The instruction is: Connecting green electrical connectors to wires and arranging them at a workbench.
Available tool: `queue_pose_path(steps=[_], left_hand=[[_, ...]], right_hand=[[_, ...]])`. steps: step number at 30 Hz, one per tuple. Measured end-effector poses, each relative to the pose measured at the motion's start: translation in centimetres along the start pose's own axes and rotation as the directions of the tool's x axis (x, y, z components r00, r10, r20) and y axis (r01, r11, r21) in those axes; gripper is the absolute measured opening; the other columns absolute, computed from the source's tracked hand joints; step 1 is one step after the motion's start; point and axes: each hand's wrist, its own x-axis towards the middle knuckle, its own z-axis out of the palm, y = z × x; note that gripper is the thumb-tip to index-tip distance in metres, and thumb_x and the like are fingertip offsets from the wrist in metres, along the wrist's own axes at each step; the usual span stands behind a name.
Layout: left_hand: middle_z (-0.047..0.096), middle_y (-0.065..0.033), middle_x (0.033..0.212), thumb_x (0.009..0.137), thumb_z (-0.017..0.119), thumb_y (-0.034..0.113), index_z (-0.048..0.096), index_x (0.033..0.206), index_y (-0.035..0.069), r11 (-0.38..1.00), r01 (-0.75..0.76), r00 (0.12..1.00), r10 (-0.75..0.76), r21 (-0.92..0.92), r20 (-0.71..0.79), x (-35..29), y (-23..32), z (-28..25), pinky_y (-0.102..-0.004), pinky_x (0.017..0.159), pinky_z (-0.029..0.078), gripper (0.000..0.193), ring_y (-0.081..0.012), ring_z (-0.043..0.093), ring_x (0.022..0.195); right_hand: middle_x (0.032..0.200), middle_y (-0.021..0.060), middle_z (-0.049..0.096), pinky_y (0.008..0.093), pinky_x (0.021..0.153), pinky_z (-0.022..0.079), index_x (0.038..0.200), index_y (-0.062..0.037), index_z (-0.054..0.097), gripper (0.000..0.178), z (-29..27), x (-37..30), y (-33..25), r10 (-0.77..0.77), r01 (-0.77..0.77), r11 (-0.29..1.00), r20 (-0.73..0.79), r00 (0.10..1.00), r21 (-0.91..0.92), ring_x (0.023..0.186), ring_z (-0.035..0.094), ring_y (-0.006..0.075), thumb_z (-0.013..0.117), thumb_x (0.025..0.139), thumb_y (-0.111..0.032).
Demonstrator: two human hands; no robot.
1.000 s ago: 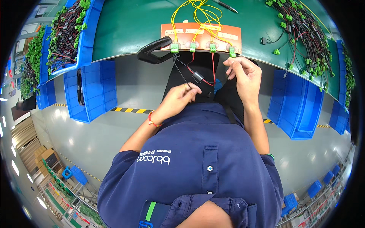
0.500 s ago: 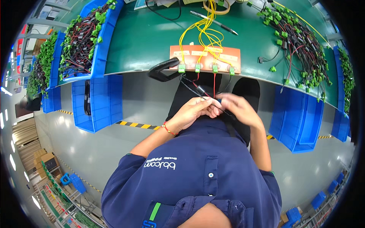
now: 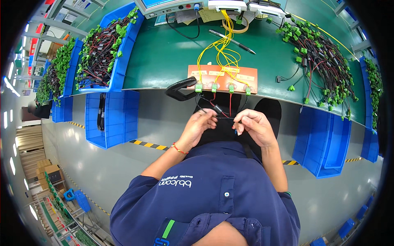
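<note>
My left hand (image 3: pixel 198 128) and my right hand (image 3: pixel 257 128) are in front of the bench edge, fingers pinched, with a thin black wire stretched between them. Beside it hangs a wire harness of red and black leads with a small black cylinder (image 3: pixel 218 109) on it. Its leads run up to green terminal connectors (image 3: pixel 231 88) along the front of an orange fixture board (image 3: pixel 221 73). Yellow wires (image 3: pixel 219 45) lead from the board toward the back. A tiny blue thing (image 3: pixel 236 132) shows under my right fingers; its kind is unclear.
A black clamp (image 3: pixel 180 89) grips the bench edge left of the board. A pen (image 3: pixel 232 41) and a tape roll (image 3: pixel 242 27) lie behind. Harnesses fill a blue bin (image 3: pixel 128 49) at left and pile (image 3: pixel 324 61) at right. Blue bins (image 3: pixel 113 119) hang below the bench.
My hands were together near my lap; now they are apart and slightly forward, with the wire drawn out between them. The view has tilted, showing more instruments at the back.
</note>
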Motion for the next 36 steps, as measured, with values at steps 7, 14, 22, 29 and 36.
queue_pose_path(steps=[7, 14, 22, 29, 36], left_hand=[[0.063, -0.0069, 0.111, 0.099, 0.054, 0.018, 0.057, 0.120, -0.001, 0.905, -0.379, 0.888, 0.415, 0.195, -0.200, 0.2, 2.7, -0.8, -0.0290, 0.093, 0.045, 0.028, -0.0132, 0.058, 0.103], [0.067, -0.0109, 0.106, 0.102, 0.047, 0.026, 0.062, 0.113, -0.002, 0.924, -0.356, 0.934, 0.353, 0.142, 0.047, 1.2, 4.5, 2.3, -0.0301, 0.094, 0.043, 0.034, -0.0165, 0.059, 0.102], [0.035, 0.0056, 0.063, 0.104, 0.048, 0.027, 0.062, 0.103, 0.001, 0.976, -0.101, 0.984, 0.127, -0.193, 0.123, 1.1, 4.3, 3.2, -0.0207, 0.049, 0.026, 0.029, -0.0029, 0.029, 0.052], [0.027, 0.0082, 0.056, 0.106, 0.044, 0.027, 0.056, 0.090, 0.005, 0.955, -0.036, 0.981, 0.089, -0.296, 0.170, -0.4, 5.0, 3.3, -0.0228, 0.045, 0.020, 0.029, -0.0036, 0.022, 0.047], [0.028, 0.0069, 0.056, 0.103, 0.050, 0.028, 0.054, 0.099, 0.002, 0.988, 0.087, 0.943, -0.040, -0.129, 0.331, -3.1, 2.7, 2.3, -0.0236, 0.047, 0.020, 0.027, -0.0048, 0.024, 0.048]], right_hand=[[0.073, 0.0063, 0.063, 0.0295, 0.079, 0.053, 0.104, 0.0039, 0.066, 0.023, -1.8, -1.6, 0.2, -0.049, 0.055, 0.991, -0.051, 0.998, 0.123, 0.070, 0.062, 0.0139, 0.058, 0.099, -0.017], [0.086, 0.0057, 0.066, 0.0265, 0.081, 0.048, 0.102, 0.0015, 0.068, 0.023, -3.3, -2.0, 1.3, -0.073, -0.123, 0.823, -0.317, 0.946, -0.555, 0.084, 0.062, 0.0140, 0.055, 0.100, -0.017], [0.102, 0.0092, 0.066, 0.0327, 0.096, 0.045, 0.130, 0.0029, 0.054, 0.041, 2.0, 2.1, 1.0, -0.072, 0.061, 0.996, -0.189, 0.979, -0.063, 0.098, 0.062, 0.0191, 0.041, 0.105, -0.027], [0.056, -0.0059, 0.046, 0.0222, 0.060, 0.045, 0.102, -0.0025, 0.064, 0.039, 1.7, 1.9, 0.3, 0.056, -0.057, 0.991, -0.013, 0.998, -0.120, 0.047, 0.042, 0.0045, 0.045, 0.105, -0.036], [0.091, 0.0061, 0.065, 0.0305, 0.076, 0.052, 0.113, -0.0031, 0.066, 0.029, -0.8, -3.1, -7.1, 0.014, 0.240, 0.428, 0.272, 0.962, -0.871, 0.084, 0.063, 0.0139, 0.066, 0.093, -0.024]])
